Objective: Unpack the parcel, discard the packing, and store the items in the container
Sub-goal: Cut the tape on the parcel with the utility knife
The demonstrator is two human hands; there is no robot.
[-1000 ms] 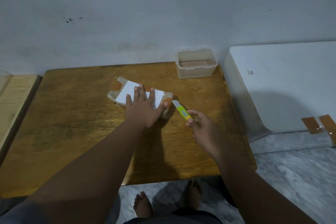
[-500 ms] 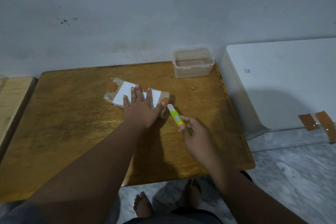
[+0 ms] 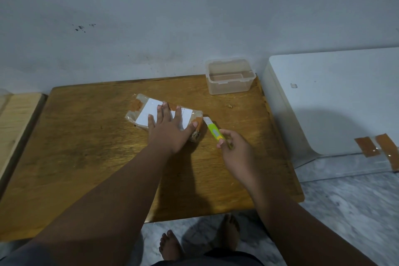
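Left hand (image 3: 170,129) was spread flat on the taped, plastic-wrapped brown parcel with the white label (image 3: 151,112), mid-counter (image 3: 86,157), pinning it, I'd say. Right hand (image 3: 235,153) had its grip clenched on the yellow-green box cutter (image 3: 212,130), blade at the parcel's right end. Clear plastic container (image 3: 230,76) sat open behind.

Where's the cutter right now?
Head view, centre-right of the wooden table: the cutter is in the right hand, blade tip at the parcel's right end.
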